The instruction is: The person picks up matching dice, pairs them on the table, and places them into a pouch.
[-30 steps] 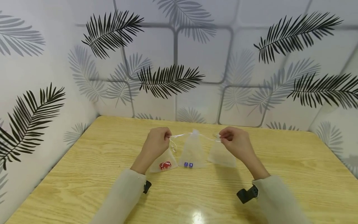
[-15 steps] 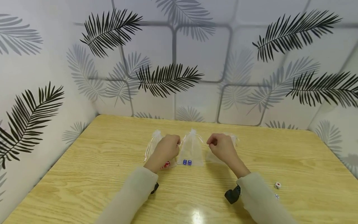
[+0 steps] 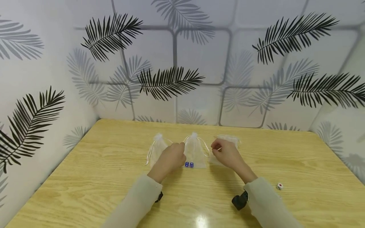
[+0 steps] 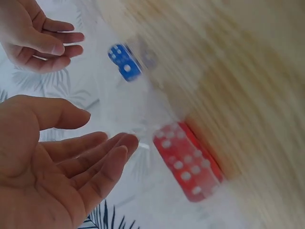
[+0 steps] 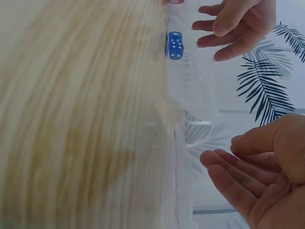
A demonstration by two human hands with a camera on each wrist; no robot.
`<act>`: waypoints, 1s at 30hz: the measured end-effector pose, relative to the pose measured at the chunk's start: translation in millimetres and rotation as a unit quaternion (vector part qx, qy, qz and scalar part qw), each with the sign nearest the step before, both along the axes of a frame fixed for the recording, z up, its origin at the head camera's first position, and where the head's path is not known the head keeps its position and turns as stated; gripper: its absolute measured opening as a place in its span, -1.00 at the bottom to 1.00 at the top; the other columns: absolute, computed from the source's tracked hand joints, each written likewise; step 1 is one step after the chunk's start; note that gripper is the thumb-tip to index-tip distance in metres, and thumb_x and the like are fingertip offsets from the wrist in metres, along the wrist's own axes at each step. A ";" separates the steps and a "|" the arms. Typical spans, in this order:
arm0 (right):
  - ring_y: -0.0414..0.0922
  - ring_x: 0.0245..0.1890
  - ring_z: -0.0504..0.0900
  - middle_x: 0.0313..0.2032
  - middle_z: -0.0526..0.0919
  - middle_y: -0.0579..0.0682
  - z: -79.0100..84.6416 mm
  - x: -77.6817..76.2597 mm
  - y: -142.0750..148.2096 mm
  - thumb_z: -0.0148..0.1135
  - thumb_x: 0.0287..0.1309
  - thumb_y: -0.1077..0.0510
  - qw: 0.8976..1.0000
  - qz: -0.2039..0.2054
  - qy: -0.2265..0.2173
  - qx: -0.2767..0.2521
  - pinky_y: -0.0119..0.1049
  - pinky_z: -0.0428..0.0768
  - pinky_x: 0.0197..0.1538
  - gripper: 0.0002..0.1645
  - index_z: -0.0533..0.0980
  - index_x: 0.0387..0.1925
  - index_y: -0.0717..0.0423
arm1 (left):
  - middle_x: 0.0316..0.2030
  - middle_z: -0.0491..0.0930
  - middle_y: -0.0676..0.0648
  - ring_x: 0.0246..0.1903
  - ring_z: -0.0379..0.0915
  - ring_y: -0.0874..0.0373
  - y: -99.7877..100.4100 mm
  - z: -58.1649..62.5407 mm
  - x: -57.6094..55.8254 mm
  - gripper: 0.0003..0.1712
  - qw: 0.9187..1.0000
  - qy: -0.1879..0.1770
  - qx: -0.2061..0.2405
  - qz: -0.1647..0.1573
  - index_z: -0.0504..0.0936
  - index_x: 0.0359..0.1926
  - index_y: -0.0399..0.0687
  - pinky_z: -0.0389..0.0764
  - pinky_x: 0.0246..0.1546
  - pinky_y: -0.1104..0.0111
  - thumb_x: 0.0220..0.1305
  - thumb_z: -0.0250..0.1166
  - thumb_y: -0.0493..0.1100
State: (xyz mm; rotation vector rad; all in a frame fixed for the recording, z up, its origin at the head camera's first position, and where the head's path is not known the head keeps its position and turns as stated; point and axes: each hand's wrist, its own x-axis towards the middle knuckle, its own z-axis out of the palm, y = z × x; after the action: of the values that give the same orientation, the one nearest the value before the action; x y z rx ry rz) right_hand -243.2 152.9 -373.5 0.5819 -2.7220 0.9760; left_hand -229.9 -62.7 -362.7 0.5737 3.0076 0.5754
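A sheer white drawstring bag with two blue dice at its bottom lies between my hands. Its neck is gathered and its cord loops hang loose at both sides. My left hand hovers over a second sheer bag; the hand hides its red dice in the head view, but the left wrist view shows the red dice clearly. That hand's fingers are loosely bent around nothing. My right hand, also relaxed with thumb and fingers apart, is over a third sheer bag and partly covers it.
A white die with a red dot sits on the wooden table, right of my right sleeve. Another small die is mostly hidden by that sleeve. A leaf-patterned wall stands behind the table.
My hands have released the middle bag's cord ends, which they held stretched outward a second ago, and have come closer together. The cord now hangs slack, and the white die has come into view.
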 end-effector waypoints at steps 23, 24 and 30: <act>0.10 -0.28 0.67 -0.26 0.65 0.18 10.4 43.2 74.6 0.16 0.17 0.31 0.998 -0.055 0.007 0.025 -0.13 0.65 -0.29 -0.82 0.53 -0.19 0.33 | 0.38 0.24 -0.18 0.34 0.24 0.00 61.3 -3.3 23.4 -0.42 0.983 0.054 -0.094 -0.145 0.23 0.38 -0.22 0.41 0.25 0.27 0.39 0.00 -0.15; 0.10 -0.28 0.67 -0.26 0.65 0.18 10.9 45.7 78.7 0.16 0.18 0.31 0.998 -0.059 0.008 0.029 -0.13 0.65 -0.30 -0.82 0.53 -0.19 0.32 | 0.40 0.20 -0.16 0.36 0.20 0.02 63.5 -3.4 23.6 -0.40 0.983 0.043 -0.100 -0.148 0.20 0.40 -0.21 0.38 0.27 0.27 0.40 0.00 -0.12; 0.09 -0.28 0.66 -0.25 0.65 0.18 9.4 62.9 104.1 0.17 0.18 0.29 0.996 -0.079 0.007 0.050 -0.12 0.65 -0.30 -0.80 0.53 -0.17 0.32 | 0.47 0.01 -0.09 0.45 -0.02 0.09 78.7 -9.9 22.4 -0.31 0.976 0.002 -0.125 -0.178 0.04 0.47 -0.15 0.19 0.39 0.31 0.45 -0.03 0.01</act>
State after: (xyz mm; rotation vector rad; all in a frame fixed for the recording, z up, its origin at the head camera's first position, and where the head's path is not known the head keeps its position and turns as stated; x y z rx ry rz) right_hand -180.3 257.0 -364.0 0.3795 -2.7669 0.7998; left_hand -207.4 16.0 -372.6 1.0554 2.8125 0.1700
